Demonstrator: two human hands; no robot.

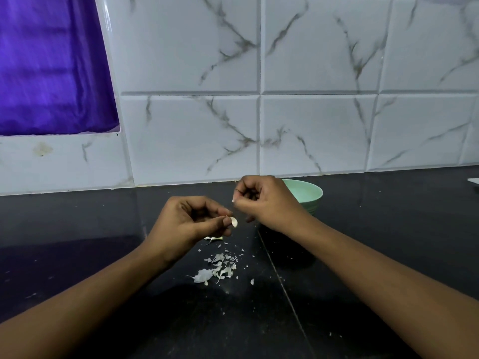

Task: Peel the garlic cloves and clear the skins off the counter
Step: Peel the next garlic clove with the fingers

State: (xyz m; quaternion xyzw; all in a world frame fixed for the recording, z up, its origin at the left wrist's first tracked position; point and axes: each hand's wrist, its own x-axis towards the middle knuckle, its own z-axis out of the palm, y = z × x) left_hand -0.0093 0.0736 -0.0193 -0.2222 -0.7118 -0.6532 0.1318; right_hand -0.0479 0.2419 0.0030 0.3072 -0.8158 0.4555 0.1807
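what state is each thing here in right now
left hand, pinches the garlic clove
garlic clove, held above the counter
right hand, fingers curled, apart from garlic clove
skins, scattered loose on counter
green bowl, upright behind right hand, inside hidden

Home kitchen — tiled backsplash (311, 73), black counter (77, 229).

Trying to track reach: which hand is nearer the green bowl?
Right. The right hand overlaps the green bowl on its left; the left hand sits farther left.
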